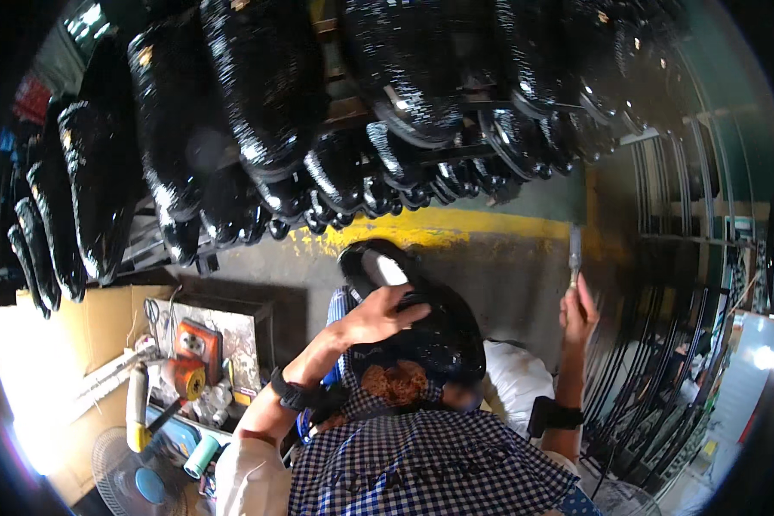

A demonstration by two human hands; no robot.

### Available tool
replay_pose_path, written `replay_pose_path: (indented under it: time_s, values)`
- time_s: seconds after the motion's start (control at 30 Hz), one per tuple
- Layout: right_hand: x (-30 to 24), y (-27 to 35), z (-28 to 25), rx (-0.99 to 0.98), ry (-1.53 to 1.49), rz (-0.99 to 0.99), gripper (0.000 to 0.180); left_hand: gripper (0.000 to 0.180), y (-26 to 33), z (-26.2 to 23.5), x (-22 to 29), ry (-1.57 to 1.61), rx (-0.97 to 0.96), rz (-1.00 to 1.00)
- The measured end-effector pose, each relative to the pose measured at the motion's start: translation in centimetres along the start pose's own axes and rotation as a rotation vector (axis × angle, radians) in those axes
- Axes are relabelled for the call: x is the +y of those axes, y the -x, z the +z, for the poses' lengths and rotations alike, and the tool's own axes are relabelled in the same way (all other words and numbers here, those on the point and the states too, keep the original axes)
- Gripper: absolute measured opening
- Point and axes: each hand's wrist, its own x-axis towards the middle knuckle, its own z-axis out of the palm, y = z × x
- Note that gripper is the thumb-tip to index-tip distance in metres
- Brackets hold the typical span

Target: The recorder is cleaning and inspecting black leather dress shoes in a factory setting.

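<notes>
A large glossy black rounded piece [443, 322] lies across my lap, with a bright white patch at its upper left. My left hand [383, 315] is over its left side with the fingers spread; I cannot tell whether they touch it. Out to the right, my right hand [579, 308] grips the handle of a slim tool with a flat greyish end [574, 249], which points up and away from the black piece. A reddish-brown crinkled patch [396, 382] shows on my lap below the piece, above my blue checked apron [421, 469].
Rows of long glossy black pieces [267, 86] hang from racks overhead. At left stand a cardboard sheet [64, 344], an orange socket box [199, 342], scissors [159, 315] and a fan [129, 473]. A white bag [518, 378] sits at my right, near dark rods [654, 370]. A yellow stripe [456, 225] crosses the floor ahead.
</notes>
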Motion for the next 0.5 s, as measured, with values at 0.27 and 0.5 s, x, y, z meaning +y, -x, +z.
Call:
replay_pose_path:
  time_s: [0.27, 0.5]
  values:
    - [8.0, 6.3, 0.5, 0.116, -0.120, 0.349, 0.034, 0.033, -10.6, -2.2, 11.3, -0.484, 0.261, 0.595]
    - [9.0, 8.3, 1.0, 0.138, -0.195, 0.580, 0.037, 0.022, -23.0, -13.1, 9.4, -0.855, 0.727, 0.858]
